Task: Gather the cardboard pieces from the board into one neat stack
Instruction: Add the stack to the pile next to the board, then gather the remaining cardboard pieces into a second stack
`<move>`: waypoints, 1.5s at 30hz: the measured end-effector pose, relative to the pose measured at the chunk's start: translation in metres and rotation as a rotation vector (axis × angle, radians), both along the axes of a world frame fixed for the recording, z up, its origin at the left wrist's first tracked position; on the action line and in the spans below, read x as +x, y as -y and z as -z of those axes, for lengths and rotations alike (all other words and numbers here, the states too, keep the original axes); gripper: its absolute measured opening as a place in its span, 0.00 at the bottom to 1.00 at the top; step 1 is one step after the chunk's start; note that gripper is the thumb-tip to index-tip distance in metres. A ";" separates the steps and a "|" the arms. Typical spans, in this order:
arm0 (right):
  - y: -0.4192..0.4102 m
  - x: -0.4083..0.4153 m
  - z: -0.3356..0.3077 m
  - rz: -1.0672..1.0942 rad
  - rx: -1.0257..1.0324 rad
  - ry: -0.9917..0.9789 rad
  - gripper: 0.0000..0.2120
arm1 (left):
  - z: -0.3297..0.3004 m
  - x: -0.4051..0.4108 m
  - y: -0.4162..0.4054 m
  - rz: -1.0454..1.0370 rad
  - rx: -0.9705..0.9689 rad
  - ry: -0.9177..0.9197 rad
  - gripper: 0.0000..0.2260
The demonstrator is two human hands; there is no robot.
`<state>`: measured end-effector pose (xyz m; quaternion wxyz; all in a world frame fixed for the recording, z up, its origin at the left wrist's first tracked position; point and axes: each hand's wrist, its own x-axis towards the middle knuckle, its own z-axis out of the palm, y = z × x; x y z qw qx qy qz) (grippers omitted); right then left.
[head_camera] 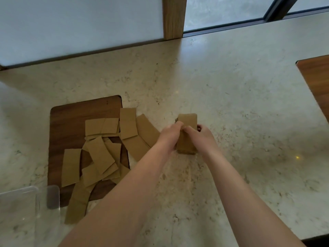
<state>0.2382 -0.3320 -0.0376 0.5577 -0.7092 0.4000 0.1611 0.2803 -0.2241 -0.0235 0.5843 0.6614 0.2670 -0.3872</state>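
A stack of brown cardboard pieces rests on the marble counter to the right of the dark wooden board. My left hand grips the stack's left side and my right hand grips its right side, thumbs meeting on top. Several loose cardboard pieces lie scattered and overlapping on the board. A few of them spill off its right edge onto the counter, and a long piece hangs over its near edge.
A clear plastic container stands at the near left, overlapping the board's corner. A wooden table edge juts in at the right. Frosted window panels and a wooden post bound the counter's far side.
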 end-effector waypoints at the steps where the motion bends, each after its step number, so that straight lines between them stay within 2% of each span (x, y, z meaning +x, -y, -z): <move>1: 0.001 0.001 -0.001 0.005 0.014 0.009 0.26 | 0.001 0.000 0.002 -0.005 -0.001 0.001 0.08; 4: 0.004 0.005 0.000 -0.027 0.008 0.016 0.18 | -0.001 0.000 0.005 0.004 -0.008 -0.005 0.07; 7: 0.007 0.004 -0.005 -0.048 -0.046 -0.031 0.24 | -0.004 -0.004 0.000 -0.004 -0.017 0.004 0.14; 9: 0.009 -0.004 -0.011 -0.055 -0.339 0.006 0.30 | -0.004 -0.013 -0.010 0.002 0.048 0.076 0.21; 11: -0.011 -0.011 -0.023 -0.078 -0.638 0.253 0.27 | -0.003 -0.031 -0.032 -0.029 0.112 0.153 0.20; 12: -0.033 -0.010 -0.027 -0.124 -0.672 0.399 0.24 | 0.000 -0.044 -0.048 -0.074 0.122 0.147 0.16; 14: -0.080 -0.002 -0.030 -0.344 -0.574 0.507 0.19 | 0.009 -0.071 -0.076 -0.199 0.091 0.085 0.10; 16: -0.127 0.006 -0.019 -0.615 -0.458 0.366 0.22 | 0.016 -0.095 -0.105 -0.320 0.096 0.035 0.10; 18: -0.157 0.012 -0.005 -0.732 -0.476 0.187 0.29 | 0.017 -0.112 -0.131 -0.379 0.170 0.004 0.09; 20: -0.169 0.015 0.007 -0.698 -0.560 0.122 0.34 | 0.016 -0.125 -0.150 -0.419 0.172 -0.010 0.08; 23: -0.173 0.031 0.016 -0.557 -0.633 0.129 0.38 | 0.015 -0.133 -0.168 -0.465 0.114 -0.008 0.07; 28: -0.181 0.060 0.017 -0.607 -0.713 0.094 0.38 | 0.009 -0.136 -0.190 -0.543 0.032 -0.009 0.08; 32: -0.184 0.065 0.020 -0.565 -0.669 0.028 0.36 | 0.006 -0.133 -0.200 -0.554 -0.019 0.009 0.06; 35: -0.184 0.064 0.021 -0.513 -0.578 0.043 0.30 | 0.006 -0.128 -0.204 -0.560 -0.034 0.025 0.06; 37: -0.183 0.056 0.018 -0.435 -0.459 0.150 0.19 | 0.006 -0.126 -0.207 -0.591 -0.059 0.023 0.06; 40: -0.178 0.027 0.008 -0.394 -0.394 0.314 0.08 | 0.007 -0.120 -0.204 -0.621 -0.084 -0.008 0.06; 42: -0.175 0.001 -0.001 -0.442 -0.326 0.360 0.05 | 0.008 -0.113 -0.200 -0.640 -0.106 -0.022 0.07; 45: -0.173 -0.035 -0.010 -0.514 -0.182 0.303 0.02 | 0.006 -0.107 -0.192 -0.664 -0.152 -0.014 0.09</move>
